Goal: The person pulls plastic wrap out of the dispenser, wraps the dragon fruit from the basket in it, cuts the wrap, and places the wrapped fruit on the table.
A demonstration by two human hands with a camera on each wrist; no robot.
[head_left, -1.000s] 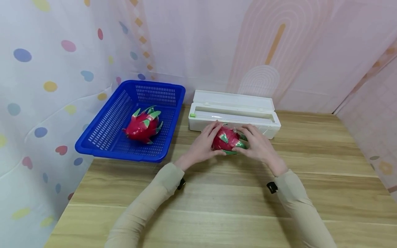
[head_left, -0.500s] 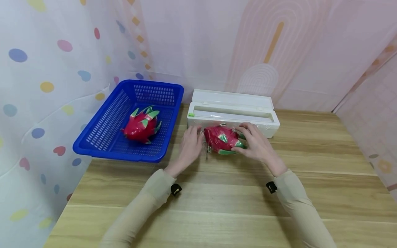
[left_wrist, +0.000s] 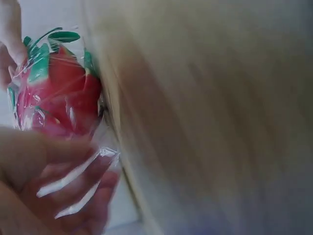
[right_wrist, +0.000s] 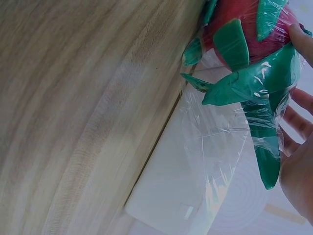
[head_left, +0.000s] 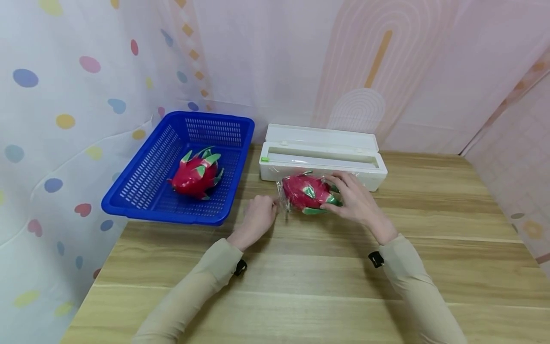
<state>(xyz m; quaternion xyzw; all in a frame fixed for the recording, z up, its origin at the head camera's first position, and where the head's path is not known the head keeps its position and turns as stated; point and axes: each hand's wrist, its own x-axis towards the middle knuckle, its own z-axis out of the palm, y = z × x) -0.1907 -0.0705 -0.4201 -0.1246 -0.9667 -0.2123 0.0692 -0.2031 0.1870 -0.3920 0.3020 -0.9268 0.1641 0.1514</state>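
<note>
A red dragon fruit with green scales (head_left: pixel 302 191), wrapped in clear cling film, lies on the table in front of a white box. My right hand (head_left: pixel 354 203) grips its right end, thumb in front and fingers behind. In the right wrist view, film trails off past the green tips (right_wrist: pixel 239 90). My left hand (head_left: pixel 258 217) is at the fruit's left end with fingers curled, pinching the loose cling film (left_wrist: pixel 107 152) there. The left wrist view shows the wrapped fruit (left_wrist: pixel 63 93) just beyond those fingers, whose tips are partly blurred.
The white cling film box (head_left: pixel 322 165) stands behind the fruit, lid raised, a roll inside and a green slider at its left. To the left, a blue plastic basket (head_left: pixel 165 214) holds a second dragon fruit (head_left: pixel 195 176). A patterned curtain hangs behind the table.
My left hand has come off the fruit's left side, moved left and then toward me, its fingers curling at the film's end. The right hand has kept its grip on the fruit.
</note>
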